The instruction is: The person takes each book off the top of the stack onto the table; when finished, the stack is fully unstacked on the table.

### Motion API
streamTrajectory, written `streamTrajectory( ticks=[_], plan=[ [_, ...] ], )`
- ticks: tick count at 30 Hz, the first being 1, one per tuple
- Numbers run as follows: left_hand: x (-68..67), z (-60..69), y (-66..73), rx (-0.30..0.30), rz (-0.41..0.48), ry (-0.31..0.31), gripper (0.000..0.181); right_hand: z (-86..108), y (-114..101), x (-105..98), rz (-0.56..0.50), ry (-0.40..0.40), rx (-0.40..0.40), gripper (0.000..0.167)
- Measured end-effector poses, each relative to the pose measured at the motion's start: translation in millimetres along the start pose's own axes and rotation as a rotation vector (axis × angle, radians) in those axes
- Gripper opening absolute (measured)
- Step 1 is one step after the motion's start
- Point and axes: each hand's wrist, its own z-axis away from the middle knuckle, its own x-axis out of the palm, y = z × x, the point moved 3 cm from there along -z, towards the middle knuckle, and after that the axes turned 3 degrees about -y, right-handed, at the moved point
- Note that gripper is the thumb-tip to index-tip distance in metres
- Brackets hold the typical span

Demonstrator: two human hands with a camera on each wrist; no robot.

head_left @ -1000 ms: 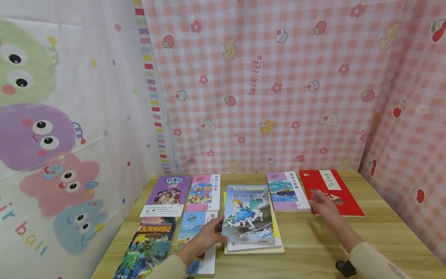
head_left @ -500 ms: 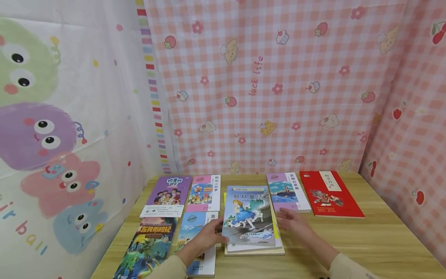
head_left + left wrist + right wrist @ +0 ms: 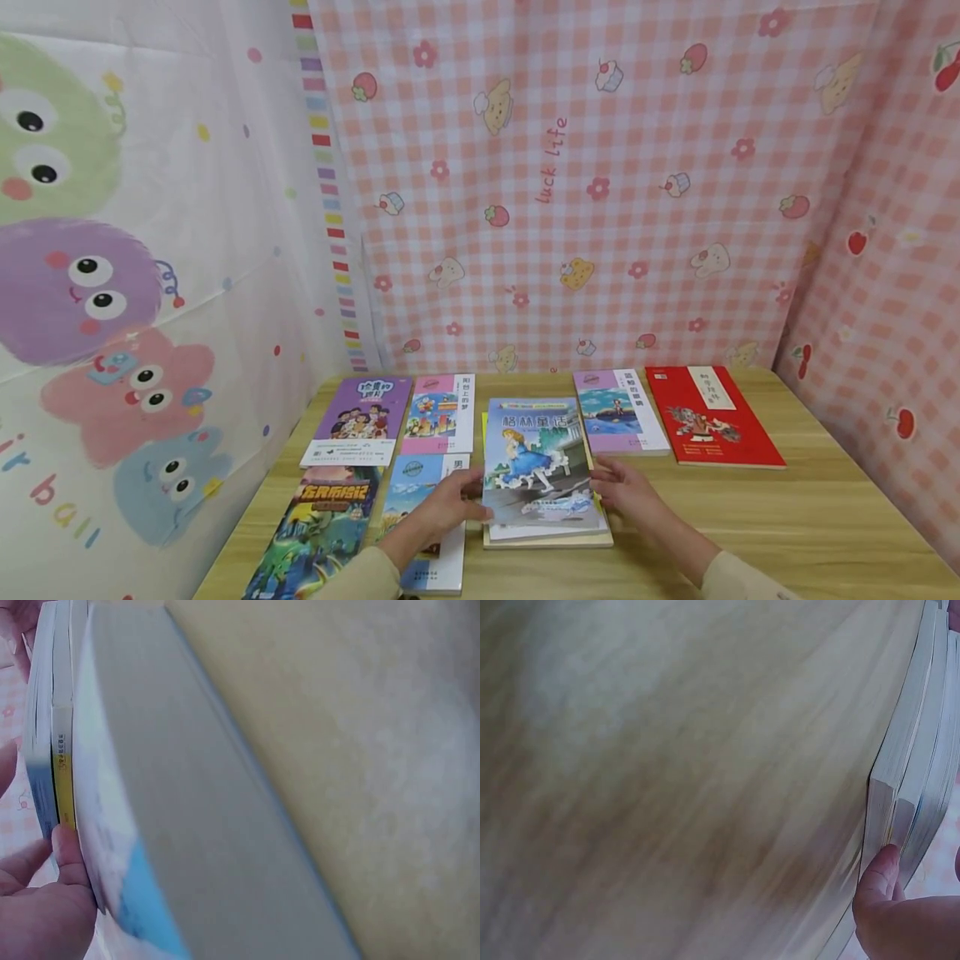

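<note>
In the head view a stack of books lies mid-table. Its top book (image 3: 536, 467) shows a girl in a blue dress. A yellow-edged book (image 3: 65, 791) and a thicker cream-edged one (image 3: 551, 542) lie beneath. My left hand (image 3: 447, 507) touches the stack's left side, thumb toward the front corner; in the left wrist view its fingertips meet the spines. On the stack's right side rests my right hand (image 3: 626, 493), its fingers against the edges of the books. The right wrist view shows those fingertips (image 3: 889, 859) at the page edges. Parts of both hands' fingers are hidden.
On the left lie a purple book (image 3: 356, 422), a pink book (image 3: 437, 415), a blue-and-white book (image 3: 442, 567) and a dark green comic-style book (image 3: 315, 529). A lilac book (image 3: 621, 412) and a red book (image 3: 716, 417) lie back right on the wooden table (image 3: 817, 533).
My right hand has moved left from the red book to the stack's right side. The top book has shifted slightly right, covering more of the yellow edge. My left hand has stayed nearly still.
</note>
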Motion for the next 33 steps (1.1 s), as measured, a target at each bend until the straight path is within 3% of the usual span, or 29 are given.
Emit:
streamTrajectory(
  ticks=[5,11,22,33],
  plan=[
    [-1.0,2.3,1.6,0.001,-0.065,0.001,0.062,-1.3,0.8,-1.2,-0.026,0.003,0.002,0.058],
    [-2.0,1.4,2.9,-0.019,-0.083,-0.006,0.057,-0.6,-0.2,-5.0,0.046,0.03,0.016,0.057],
    [1.5,0.4,-1.5,0.041,-0.214,0.008,0.065,-5.6,1.2,-6.8,0.16,0.081,0.051,0.054],
    [3.9,0.3,2.5,0.006,-0.259,-0.01,0.066,-4.2,-6.5,-5.6,0.088,0.021,0.122,0.057]
  ],
)
